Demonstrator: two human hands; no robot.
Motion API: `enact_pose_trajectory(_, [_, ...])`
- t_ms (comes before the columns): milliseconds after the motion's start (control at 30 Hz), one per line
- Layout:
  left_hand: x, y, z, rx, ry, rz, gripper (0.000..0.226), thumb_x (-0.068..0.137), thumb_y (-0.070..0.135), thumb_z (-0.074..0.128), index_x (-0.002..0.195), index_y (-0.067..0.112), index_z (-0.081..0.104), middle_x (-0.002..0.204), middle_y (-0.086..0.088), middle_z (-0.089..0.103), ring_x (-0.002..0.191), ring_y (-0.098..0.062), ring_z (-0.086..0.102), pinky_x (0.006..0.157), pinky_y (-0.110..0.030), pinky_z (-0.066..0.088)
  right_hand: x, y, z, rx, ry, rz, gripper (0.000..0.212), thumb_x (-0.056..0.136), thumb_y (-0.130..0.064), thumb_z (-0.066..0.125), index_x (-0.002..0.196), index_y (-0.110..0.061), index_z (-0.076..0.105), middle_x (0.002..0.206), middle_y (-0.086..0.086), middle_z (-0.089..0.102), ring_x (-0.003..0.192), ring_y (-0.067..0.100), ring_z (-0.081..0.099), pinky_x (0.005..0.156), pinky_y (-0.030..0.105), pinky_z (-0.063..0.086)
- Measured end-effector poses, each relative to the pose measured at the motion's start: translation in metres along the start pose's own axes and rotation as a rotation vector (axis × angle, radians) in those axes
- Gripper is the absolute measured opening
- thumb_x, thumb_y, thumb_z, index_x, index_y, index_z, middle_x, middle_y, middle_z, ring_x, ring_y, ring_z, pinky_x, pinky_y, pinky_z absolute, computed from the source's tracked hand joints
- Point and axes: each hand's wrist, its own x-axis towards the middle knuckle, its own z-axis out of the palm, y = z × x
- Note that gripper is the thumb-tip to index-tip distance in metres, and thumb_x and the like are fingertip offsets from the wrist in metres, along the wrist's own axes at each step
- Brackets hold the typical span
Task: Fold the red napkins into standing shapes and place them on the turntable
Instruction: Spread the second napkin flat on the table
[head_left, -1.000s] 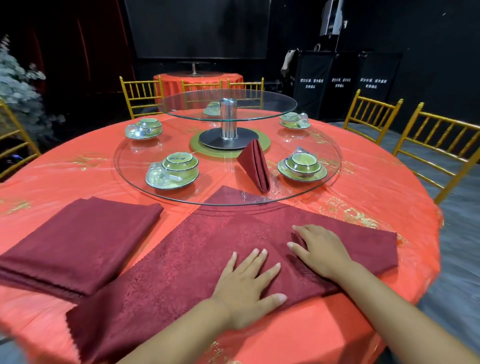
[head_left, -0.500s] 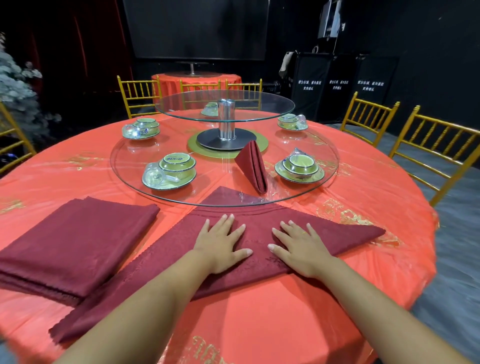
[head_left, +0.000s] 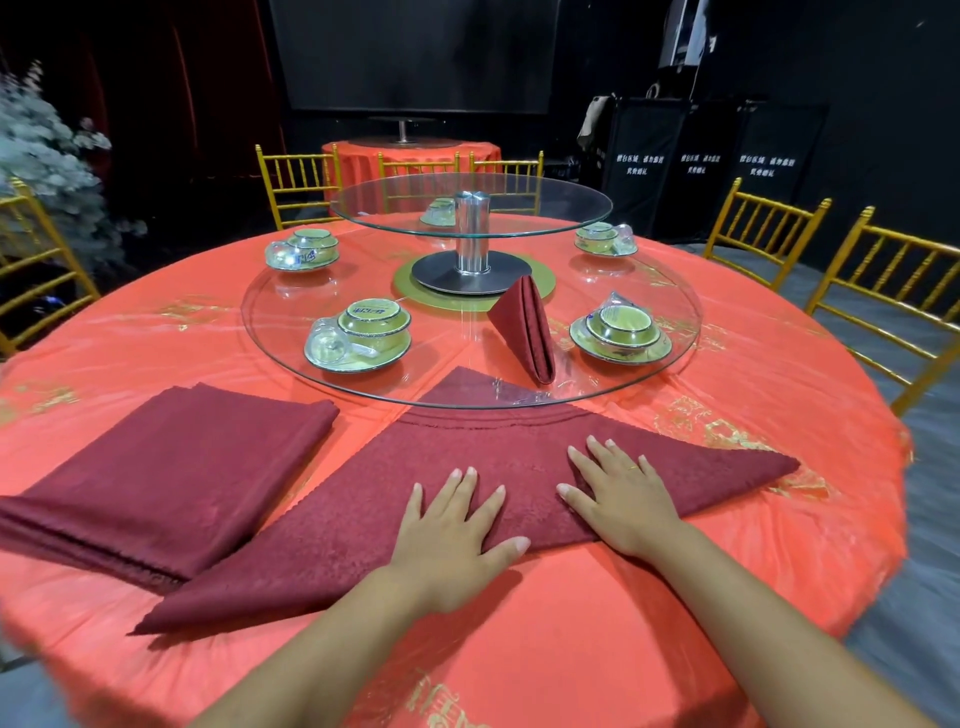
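Note:
A dark red napkin lies folded into a wide triangle on the orange tablecloth, its far tip tucked under the glass turntable. My left hand presses flat on its near middle, fingers straight. Beside it, my right hand lies flat on the napkin's right half. One folded red napkin stands upright on the turntable. A stack of folded red napkins rests to the left.
Several green cup-and-saucer sets, such as the one at the near left, sit on the turntable around a metal post carrying a smaller glass tier. Gold chairs ring the round table.
The open napkin has been folded in half into a triangle. Both hands slid across it and now press flat near its folded front edge.

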Motion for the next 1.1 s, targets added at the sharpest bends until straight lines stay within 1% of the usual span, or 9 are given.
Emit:
enact_pose_trajectory(133, [0.003,-0.002,0.003,-0.029,0.017,-0.002,0.071,0.086,0.073,0.005,0.150,0.043,-0.001,0.160,0.003,-0.015,0.144,-0.010,-0.021,0.115,-0.049,-0.016,0.001,0.001,0.003,0.005,0.004,0.007,0.065,0.093,-0.064,0.022,0.150,-0.035,0.013,0.160,-0.005,0.003,0.147,0.015,-0.001,0.117,0.045,0.000])
enact_pose_trajectory(367, [0.005,-0.002,0.004,-0.022,0.048,-0.008,0.068,0.087,0.071,0.006,0.149,0.045,0.000,0.160,0.004,-0.013,0.144,-0.010,-0.020,0.115,-0.047,-0.016,0.003,0.002,0.004,0.019,0.003,0.013,0.066,0.092,-0.065,0.022,0.150,-0.035,0.014,0.160,-0.005,0.004,0.147,0.015,-0.001,0.117,0.047,-0.001])
enact_pose_trajectory(500, [0.003,0.000,0.009,0.030,0.103,-0.005,0.076,0.079,0.074,-0.002,0.149,0.044,-0.004,0.160,0.003,-0.014,0.145,-0.012,-0.020,0.115,-0.048,-0.015,0.001,-0.001,-0.002,0.015,-0.007,0.004,0.070,0.090,-0.068,0.019,0.151,-0.033,0.014,0.160,-0.004,0.003,0.147,0.014,-0.003,0.116,0.045,-0.006])
enact_pose_trajectory(600, [0.003,0.001,0.010,0.051,0.120,-0.006,0.078,0.078,0.076,-0.003,0.149,0.044,-0.007,0.160,0.002,-0.014,0.145,-0.013,-0.020,0.115,-0.049,-0.015,-0.008,-0.009,-0.007,0.003,0.038,-0.051,0.073,0.090,-0.068,0.018,0.151,-0.030,0.012,0.160,-0.004,0.002,0.147,0.013,-0.006,0.117,0.043,-0.009])
enact_pose_trajectory(700, [0.002,0.001,0.011,0.054,0.128,-0.006,0.079,0.076,0.076,-0.004,0.149,0.044,-0.006,0.160,0.003,-0.013,0.145,-0.013,-0.019,0.115,-0.049,-0.014,-0.022,-0.024,-0.006,-0.007,0.073,-0.139,0.071,0.092,-0.065,0.020,0.152,-0.028,0.011,0.160,-0.004,0.001,0.146,0.012,-0.007,0.117,0.041,-0.009])
enact_pose_trajectory(800, [0.002,0.001,0.011,0.062,0.143,-0.008,0.078,0.077,0.075,-0.002,0.149,0.044,-0.003,0.161,0.003,-0.011,0.146,-0.013,-0.016,0.116,-0.049,-0.012,-0.037,-0.038,0.004,-0.038,0.074,-0.213,0.069,0.094,-0.062,0.021,0.152,-0.026,0.011,0.160,-0.004,0.000,0.146,0.012,-0.008,0.116,0.039,-0.010])
enact_pose_trajectory(867, [0.002,0.001,0.011,0.067,0.144,-0.007,0.078,0.077,0.075,-0.001,0.149,0.045,-0.003,0.161,0.003,-0.010,0.146,-0.013,-0.015,0.116,-0.049,-0.011,-0.042,-0.042,0.012,-0.049,0.056,-0.231,0.068,0.094,-0.061,0.020,0.152,-0.027,0.010,0.160,-0.004,0.001,0.146,0.012,-0.007,0.116,0.039,-0.009])
enact_pose_trajectory(1000, [0.001,0.002,0.009,0.072,0.134,-0.014,0.073,0.083,0.074,0.006,0.149,0.044,-0.001,0.161,0.003,-0.009,0.146,-0.013,-0.014,0.117,-0.049,-0.010,-0.040,-0.027,0.015,-0.039,0.021,-0.198,0.070,0.091,-0.066,0.020,0.151,-0.033,0.007,0.160,-0.005,-0.003,0.146,0.012,-0.008,0.116,0.041,-0.008])
enact_pose_trajectory(1100, [0.001,0.003,0.009,0.077,0.136,-0.013,0.071,0.086,0.072,0.010,0.150,0.044,-0.001,0.161,0.002,-0.009,0.147,-0.014,-0.014,0.117,-0.049,-0.009,-0.035,0.002,0.012,-0.037,0.003,-0.121,0.070,0.091,-0.067,0.021,0.151,-0.035,0.006,0.160,-0.005,-0.004,0.147,0.013,-0.007,0.116,0.042,-0.007])
